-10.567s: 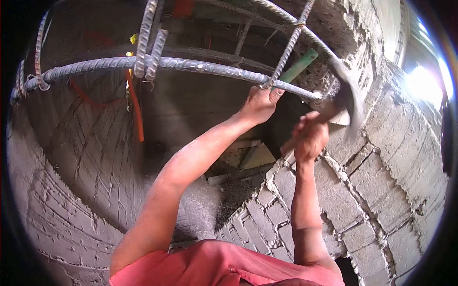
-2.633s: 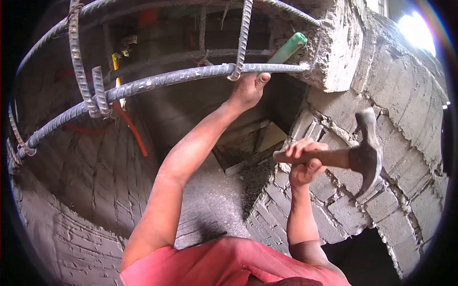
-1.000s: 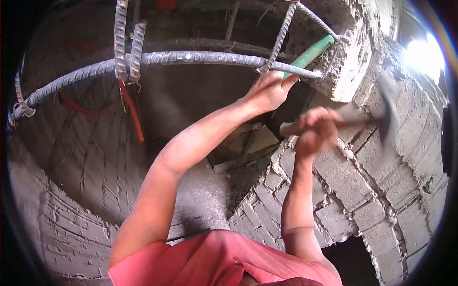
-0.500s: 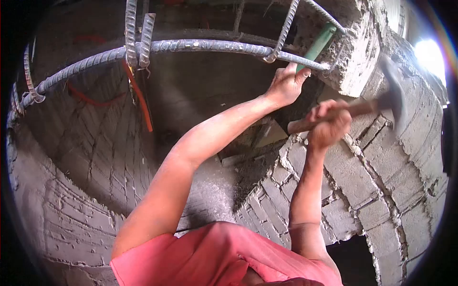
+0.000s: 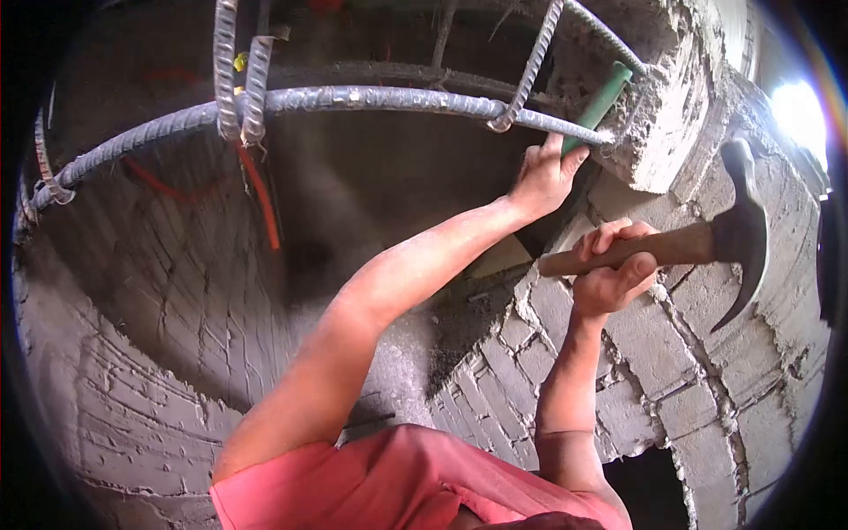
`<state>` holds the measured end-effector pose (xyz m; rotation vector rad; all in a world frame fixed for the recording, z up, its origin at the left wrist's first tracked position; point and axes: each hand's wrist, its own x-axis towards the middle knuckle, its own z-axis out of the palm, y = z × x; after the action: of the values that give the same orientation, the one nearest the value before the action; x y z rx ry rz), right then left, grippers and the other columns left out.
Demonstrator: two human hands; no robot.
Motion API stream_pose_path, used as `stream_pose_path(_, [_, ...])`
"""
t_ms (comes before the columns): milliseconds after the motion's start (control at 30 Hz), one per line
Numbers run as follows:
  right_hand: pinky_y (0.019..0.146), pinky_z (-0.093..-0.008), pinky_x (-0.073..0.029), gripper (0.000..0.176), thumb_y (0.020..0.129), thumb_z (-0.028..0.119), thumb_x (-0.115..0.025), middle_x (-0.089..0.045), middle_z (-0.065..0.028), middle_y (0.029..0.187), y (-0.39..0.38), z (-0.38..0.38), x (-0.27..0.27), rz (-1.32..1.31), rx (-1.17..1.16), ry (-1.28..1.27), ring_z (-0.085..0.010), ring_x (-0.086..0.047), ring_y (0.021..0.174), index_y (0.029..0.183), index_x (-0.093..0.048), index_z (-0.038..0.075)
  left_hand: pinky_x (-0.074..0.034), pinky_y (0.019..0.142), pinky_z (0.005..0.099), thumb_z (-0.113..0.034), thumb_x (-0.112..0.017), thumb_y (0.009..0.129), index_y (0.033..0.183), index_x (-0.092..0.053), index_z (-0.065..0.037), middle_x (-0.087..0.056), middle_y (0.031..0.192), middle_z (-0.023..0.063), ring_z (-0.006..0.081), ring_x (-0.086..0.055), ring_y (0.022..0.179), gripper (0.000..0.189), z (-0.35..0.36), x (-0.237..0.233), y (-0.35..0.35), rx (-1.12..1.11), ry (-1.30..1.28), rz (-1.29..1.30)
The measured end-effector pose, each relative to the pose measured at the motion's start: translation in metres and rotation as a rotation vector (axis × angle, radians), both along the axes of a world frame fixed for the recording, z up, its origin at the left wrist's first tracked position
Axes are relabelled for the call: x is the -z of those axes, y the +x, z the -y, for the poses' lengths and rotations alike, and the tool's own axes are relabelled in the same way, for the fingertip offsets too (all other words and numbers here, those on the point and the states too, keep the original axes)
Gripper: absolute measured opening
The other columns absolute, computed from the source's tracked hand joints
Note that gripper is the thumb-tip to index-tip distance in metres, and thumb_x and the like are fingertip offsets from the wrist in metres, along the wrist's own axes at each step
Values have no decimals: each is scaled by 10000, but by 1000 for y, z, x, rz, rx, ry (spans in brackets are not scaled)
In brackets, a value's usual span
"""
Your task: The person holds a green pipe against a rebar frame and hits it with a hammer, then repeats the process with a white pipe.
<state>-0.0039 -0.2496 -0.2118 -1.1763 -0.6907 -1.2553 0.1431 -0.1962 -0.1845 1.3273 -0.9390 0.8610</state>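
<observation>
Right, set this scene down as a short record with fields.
left hand: left hand grips green bar
right hand: right hand grips hammer by its wooden handle
contact: hammer head apart from green bar
steel: ribbed rebar, crossing in front of green bar
wall: rough grey blocks
other: orange tube hanging below rebar

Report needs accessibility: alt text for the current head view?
Right hand grips a wooden-handled claw hammer; left hand holds a green rod that crosses behind a ribbed steel bar, beside rough concrete. A block wall stands at lower right.
</observation>
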Motion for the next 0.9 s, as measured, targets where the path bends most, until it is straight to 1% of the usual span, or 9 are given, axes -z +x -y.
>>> stream_pose_path(100, [486,-284,-435,659,945,661,-480,-499,-90,716,-12,11,0,-58,51,5,-159,-486,550,987,-460,3,-492,682,512,-305,-556,1002,1127,-576,2,-657,883,254,482,-629,853,332,-1,-1,2,15,42,-7])
stream_pose_path(267, [460,-285,-425,628,935,675,-486,-462,-69,688,-11,9,-5,105,158,-120,-158,-461,529,982,-438,51,-499,695,454,-389,-507,1023,1058,-591,5,-644,856,235,447,-642,815,405,0,-1,9,67,-47,100])
stream_pose_path(333, [453,-284,-420,664,898,724,-492,-461,-61,669,-3,3,-1,127,208,-90,-156,-454,524,979,-436,67,-481,657,421,-448,-477,1029,968,-595,0,-609,770,199,339,-631,701,467,-7,-2,16,18,-5,100])
stream_pose_path(367, [453,-283,-420,675,885,736,-498,-463,-58,667,2,2,4,165,213,-97,-155,-452,524,976,-433,70,-457,625,394,-534,-460,1013,903,-587,-5,-558,705,166,231,-546,644,555,-10,-1,19,45,27,35])
stream_pose_path(500, [484,-266,-425,672,877,724,-533,-478,-57,681,27,17,15,169,206,-200,-152,-475,565,959,-454,62,-427,598,377,-621,-456,979,901,-573,4,-459,657,131,169,-453,634,641,-28,-5,31,49,21,119])
stream_pose_path(633, [493,-247,-419,670,897,692,-542,-512,-61,752,39,20,23,-53,157,-182,-134,-501,587,965,-492,28,-414,594,382,-621,-443,983,883,-560,3,-440,651,131,211,-483,617,642,-42,-7,30,-41,-31,211])
stream_pose_path(733, [494,-241,-409,657,896,680,-554,-522,-55,761,42,18,23,-108,107,-175,-117,-494,585,952,-515,27,-418,593,429,-543,-456,1006,910,-562,2,-498,686,202,381,-557,656,563,-48,-11,34,-51,26,326])
stream_pose_path(767, [494,-235,-397,643,892,670,-570,-530,-46,766,43,16,22,-96,70,-153,-103,-487,581,941,-535,30,-428,600,432,-465,-490,1020,922,-574,7,-533,698,191,332,-581,663,489,-48,-11,35,-82,27,259])
stream_pose_path(900, [513,-238,-414,673,876,691,-570,-548,-60,813,39,13,14,-75,51,-123,-107,-509,619,996,-527,30,-434,606,433,-380,-538,1019,919,-586,11,-560,695,177,316,-590,670,406,-47,-16,34,-94,-64,206])
